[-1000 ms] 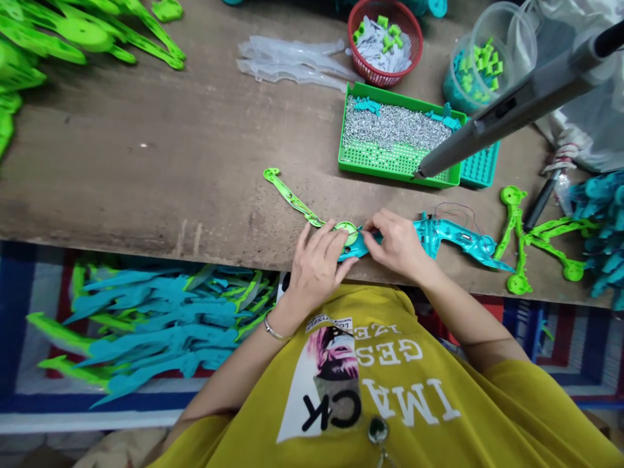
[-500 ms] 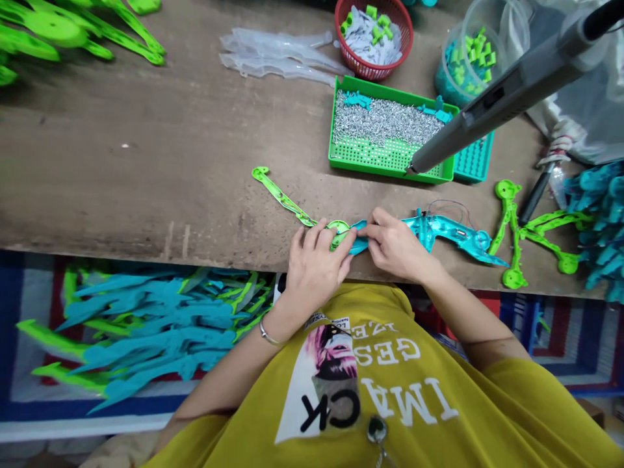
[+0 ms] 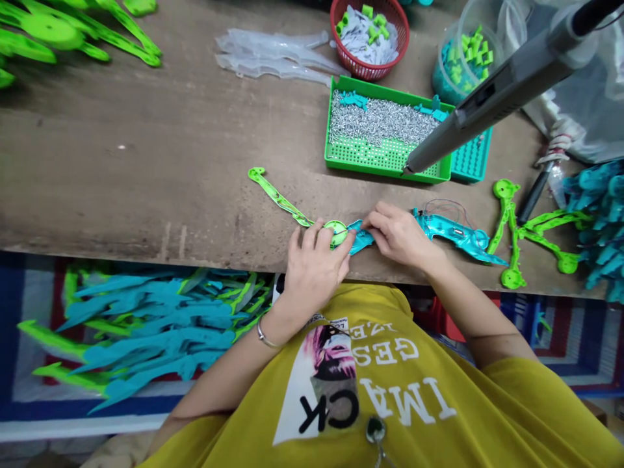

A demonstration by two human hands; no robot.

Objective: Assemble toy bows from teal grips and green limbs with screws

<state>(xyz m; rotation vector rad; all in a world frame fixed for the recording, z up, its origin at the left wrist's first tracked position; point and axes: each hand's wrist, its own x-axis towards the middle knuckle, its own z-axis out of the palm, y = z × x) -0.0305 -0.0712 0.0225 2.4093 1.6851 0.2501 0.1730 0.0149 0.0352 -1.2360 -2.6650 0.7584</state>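
Observation:
A long plastic toy shell with a teal body [image 3: 461, 237] and a green arm [image 3: 280, 198] lies open side up along the table's front edge. My left hand [image 3: 314, 266] is closed over it around the round green joint [image 3: 336, 233], fingers on the far side and thumb near. My right hand [image 3: 397, 235] bends over the teal part, thumb and forefinger pinched at its inside; what they pinch is too small to tell. Thin wires [image 3: 446, 203] loop up behind the right part of the body.
A grey electric screwdriver [image 3: 487, 91] hangs over a green tray [image 3: 385, 166] of screws. Behind stand a red basket [image 3: 370, 68] and a clear tub [image 3: 441, 75] of small parts. Green frames [image 3: 511, 224] lie right; teal shells [image 3: 156, 331] fill a crate below left.
My right hand has shifted slightly up and to the right along the teal body, uncovering more of it between my hands. My left hand stays in place on the joint.

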